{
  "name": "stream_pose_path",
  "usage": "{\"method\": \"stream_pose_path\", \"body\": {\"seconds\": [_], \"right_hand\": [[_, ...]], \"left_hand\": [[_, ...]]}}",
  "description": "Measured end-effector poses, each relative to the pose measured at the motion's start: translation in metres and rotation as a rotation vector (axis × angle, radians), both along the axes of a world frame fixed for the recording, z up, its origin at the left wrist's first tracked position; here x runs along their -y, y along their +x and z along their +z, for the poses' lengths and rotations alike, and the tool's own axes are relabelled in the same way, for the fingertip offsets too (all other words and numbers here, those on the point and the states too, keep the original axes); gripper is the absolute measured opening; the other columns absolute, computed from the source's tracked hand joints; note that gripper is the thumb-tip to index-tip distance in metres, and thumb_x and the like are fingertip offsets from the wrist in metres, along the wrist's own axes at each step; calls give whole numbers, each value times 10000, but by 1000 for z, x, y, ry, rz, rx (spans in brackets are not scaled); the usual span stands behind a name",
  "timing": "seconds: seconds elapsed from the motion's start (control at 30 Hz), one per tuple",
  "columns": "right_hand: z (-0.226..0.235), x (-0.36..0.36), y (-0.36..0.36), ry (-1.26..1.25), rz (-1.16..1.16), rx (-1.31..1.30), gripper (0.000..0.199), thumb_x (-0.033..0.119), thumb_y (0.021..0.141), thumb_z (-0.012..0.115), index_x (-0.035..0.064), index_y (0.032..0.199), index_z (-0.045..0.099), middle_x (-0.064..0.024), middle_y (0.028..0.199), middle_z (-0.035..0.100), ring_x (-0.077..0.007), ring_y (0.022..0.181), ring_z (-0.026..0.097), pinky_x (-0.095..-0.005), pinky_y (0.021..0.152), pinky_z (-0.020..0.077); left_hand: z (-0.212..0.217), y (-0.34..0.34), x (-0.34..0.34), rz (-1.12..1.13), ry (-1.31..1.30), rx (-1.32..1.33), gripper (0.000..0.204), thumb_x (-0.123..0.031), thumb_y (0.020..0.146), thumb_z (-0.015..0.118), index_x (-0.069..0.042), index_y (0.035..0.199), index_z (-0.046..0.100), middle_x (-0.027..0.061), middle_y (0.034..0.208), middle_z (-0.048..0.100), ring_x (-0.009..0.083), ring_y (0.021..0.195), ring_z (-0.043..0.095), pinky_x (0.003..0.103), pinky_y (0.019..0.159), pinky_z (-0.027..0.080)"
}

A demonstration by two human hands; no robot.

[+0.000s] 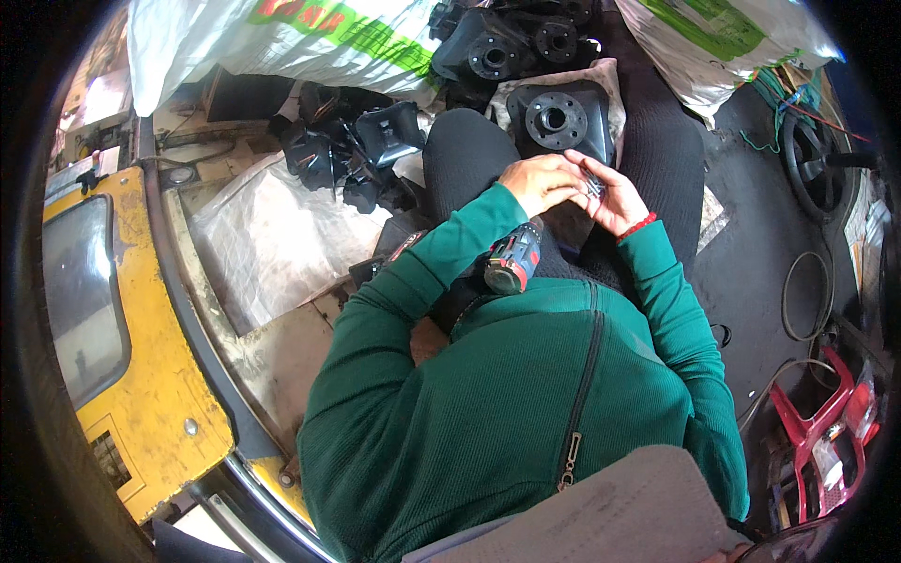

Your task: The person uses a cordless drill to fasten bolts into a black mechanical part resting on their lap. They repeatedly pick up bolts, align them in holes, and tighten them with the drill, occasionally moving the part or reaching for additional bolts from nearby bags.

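Green sleeves lead to both hands over the lap, where the left hand (537, 181) pinches small dark fasteners (593, 188) from the cupped right hand (615, 199); picking one cleanly seems wise, above the cordless drill (513, 258).

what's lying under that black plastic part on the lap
A pale cloth lies under the black plastic part, over the knees. Whatever is beneath its middle stays covered.

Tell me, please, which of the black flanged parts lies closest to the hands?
The black flanged part on the person's lap, just beyond both hands; the others sit farther off in piles.
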State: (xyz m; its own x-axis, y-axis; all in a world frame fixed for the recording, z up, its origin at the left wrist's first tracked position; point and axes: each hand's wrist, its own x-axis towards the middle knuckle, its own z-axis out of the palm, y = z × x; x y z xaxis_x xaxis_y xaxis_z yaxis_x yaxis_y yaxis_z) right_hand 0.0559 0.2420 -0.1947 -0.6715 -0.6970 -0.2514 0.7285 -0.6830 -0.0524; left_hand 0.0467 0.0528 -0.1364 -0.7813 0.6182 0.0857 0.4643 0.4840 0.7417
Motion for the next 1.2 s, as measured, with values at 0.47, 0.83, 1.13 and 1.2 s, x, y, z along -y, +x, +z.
{"method": "stream_pose_path", "body": {"seconds": [0.47, 0.83, 1.13, 1.2], "right_hand": [[-3, 11, 12, 566, 210, -191, 219, 186, 887, 631, 20, 1031, 621, -77, 979, 658, -165, 894, 650, -273, 735, 547], [-5, 10, 5, 509, 116, -162, 182, 140, 893, 616, 15, 1023, 594, -67, 948, 658, -144, 856, 646, -260, 735, 552], [-8, 13, -7, 436, -123, -22, 319, 188, 951, 477, -40, 1168, 529, -173, 1154, 594, -268, 1077, 598, -368, 884, 521], [-6, 10, -9, 391, -125, 10, 377, 224, 967, 435, -59, 1211, 486, -195, 1192, 572, -289, 1099, 584, -401, 905, 512]], "left_hand": [[12, 21, 1, 97, -235, 52, 361, -166, 832, 607, -108, 1183, 548, 149, 1030, 620, 343, 887, 632, 429, 749, 525], [16, 9, 5, 295, 75, 279, 173, -64, 790, 653, -57, 962, 631, 109, 874, 636, 229, 781, 672, 321, 652, 543], [-9, -41, 26, 421, -207, -1, 147, -177, 820, 675, -55, 902, 678, 96, 790, 671, 182, 671, 668, 307, 556, 514], [-18, -50, 26, 371, -378, -86, 155, -195, 811, 664, -53, 874, 663, 118, 802, 657, 248, 700, 662, 361, 607, 521]]}}
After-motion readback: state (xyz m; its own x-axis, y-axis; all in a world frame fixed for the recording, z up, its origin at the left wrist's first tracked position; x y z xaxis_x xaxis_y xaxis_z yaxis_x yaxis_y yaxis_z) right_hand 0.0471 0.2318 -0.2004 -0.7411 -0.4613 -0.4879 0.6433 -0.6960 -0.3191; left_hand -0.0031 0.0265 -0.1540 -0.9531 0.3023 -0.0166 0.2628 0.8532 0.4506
